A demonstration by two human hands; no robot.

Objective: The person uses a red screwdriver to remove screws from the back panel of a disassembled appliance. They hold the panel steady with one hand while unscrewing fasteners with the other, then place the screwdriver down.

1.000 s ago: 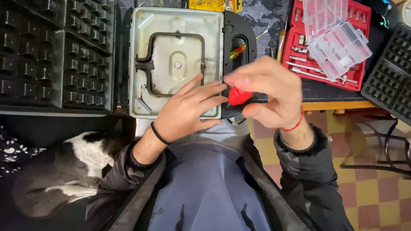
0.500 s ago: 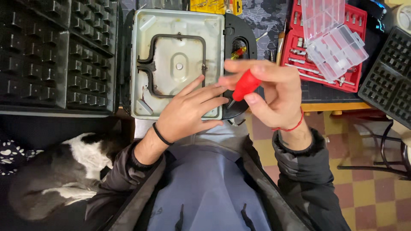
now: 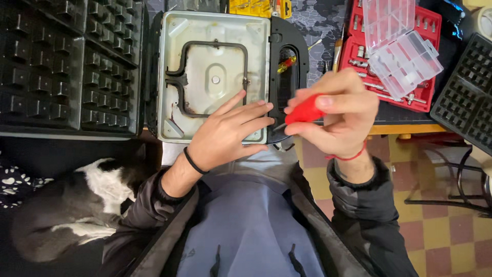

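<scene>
The right hand (image 3: pixel 341 115) is curled around the red handle of a screwdriver (image 3: pixel 303 114), thumb on top and fingers wrapped beneath, a closed pinching grip with the handle showing only between thumb and forefinger; the dark shaft slants down and left from the handle toward the black handle end of the opened appliance half (image 3: pixel 212 77), and its tip is hidden at the edge of the left fingertips. The left hand (image 3: pixel 228 134) lies flat, fingers spread a little and stretched out, palm down on the near right corner of that pale metal tray, holding nothing, the fingertips reaching onto the tray's black rim just beside the screwdriver shaft. Inside the tray a dark looped heating element (image 3: pixel 205 77) sits around a central boss. To the left lies a black waffle plate (image 3: pixel 66 66); another waffle plate (image 3: pixel 466 97) lies at the far right. Beyond the right hand stands a red tool case (image 3: pixel 430 31) with a clear plastic organiser box (image 3: pixel 400 48) on it. A second small screwdriver with a red and yellow handle (image 3: pixel 286 64) lies in the appliance's handle opening. A black and white animal (image 3: pixel 66 210) lies low on the left beside the person's sleeve.
</scene>
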